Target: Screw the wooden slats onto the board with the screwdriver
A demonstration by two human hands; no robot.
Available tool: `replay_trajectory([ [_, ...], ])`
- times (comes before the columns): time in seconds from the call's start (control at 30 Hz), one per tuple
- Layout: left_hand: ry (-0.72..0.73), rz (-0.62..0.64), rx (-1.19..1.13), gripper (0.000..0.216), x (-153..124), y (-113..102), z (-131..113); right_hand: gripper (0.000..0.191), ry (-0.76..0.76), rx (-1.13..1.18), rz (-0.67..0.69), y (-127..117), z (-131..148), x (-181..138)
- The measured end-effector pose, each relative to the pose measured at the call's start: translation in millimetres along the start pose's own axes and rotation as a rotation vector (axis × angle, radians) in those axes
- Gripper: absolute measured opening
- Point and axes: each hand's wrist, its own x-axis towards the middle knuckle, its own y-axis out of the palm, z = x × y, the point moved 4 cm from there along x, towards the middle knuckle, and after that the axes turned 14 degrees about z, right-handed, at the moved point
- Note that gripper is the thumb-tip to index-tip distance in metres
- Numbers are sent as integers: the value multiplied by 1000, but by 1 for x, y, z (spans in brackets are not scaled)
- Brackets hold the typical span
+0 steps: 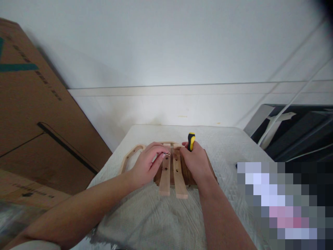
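Two pale wooden slats with drilled holes lie side by side on a darker wooden piece, on a white cloth. My left hand pinches a small metal screw at the top of the left slat. My right hand is closed round a screwdriver with a yellow and black handle, resting on the right side of the wooden piece. A curved light wooden part lies just left of my left hand.
The white textured cloth covers a raised surface in front of a white wall. A large cardboard box leans at the left. Dark furniture with white cables stands at the right. A blurred patch hides the lower right.
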Motion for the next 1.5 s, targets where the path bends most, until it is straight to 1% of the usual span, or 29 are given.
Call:
replay_trajectory([
  [0.1, 14, 1, -51, 15, 1, 5, 1, 8, -37, 297, -87, -5, -2, -1],
  [0.13, 13, 8, -72, 15, 2, 7, 2, 6, -70, 394, -104, -7, -1, -2],
  [0.17, 10, 16, -91, 14, 2, 9, 3, 7, -111, 483, -91, -8, 1, -3],
  [0.2, 3, 26, -110, 14, 2, 12, 4, 9, -153, 557, -44, -8, 5, -4],
  [0.23, -6, 33, -129, 14, 3, 13, 6, 11, -183, 616, 51, -6, 9, -5],
  [0.27, -19, 36, -149, 13, 3, 15, 7, 14, -192, 651, 181, -3, 14, -7],
  [0.33, -53, 38, -187, 14, 3, 18, 9, 16, -143, 652, 421, 6, 21, -13],
  [0.37, -71, 38, -206, 14, 4, 19, 10, 18, -113, 632, 505, 9, 23, -16],
  [0.4, -86, 40, -222, 14, 4, 20, 11, 20, -89, 605, 559, 12, 25, -19],
  [0.47, -101, 35, -246, 14, 6, 21, 12, 27, -75, 550, 596, 14, 26, -21],
  [0.67, -127, 27, -265, 13, 9, 23, 11, 30, -70, 470, 533, 10, 19, -16],
  [0.73, -157, 27, -283, 14, 8, 23, 11, 27, -101, 436, 488, 7, 18, -13],
  [0.8, -186, 30, -248, 15, 6, 21, 11, 25, -142, 395, 415, 3, 19, -12],
  [0.87, -190, 71, -171, 16, 6, 18, 11, 24, -168, 342, 348, -2, 18, -11],
  [0.93, -177, 163, -111, 16, 6, 17, 12, 25, -159, 258, 316, -5, 17, -11],
  [1.0, -169, 257, -80, 15, 7, 18, 15, 25, -124, 149, 313, -7, 14, -10],
  [1.1, -175, 331, -40, 15, 7, 20, 21, 26, -73, 11, 322, -8, 9, -8],
  [1.23, -164, 372, -18, 16, 7, 23, 24, 24, -55, -89, 331, -9, 5, -5],
  [1.37, -115, 393, -14, 19, 6, 27, 24, 22, -93, -143, 329, -9, 7, -5],
  [1.5, -83, 389, 2, 21, 3, 31, 26, 20, -117, -207, 308, -10, 8, -5],
])
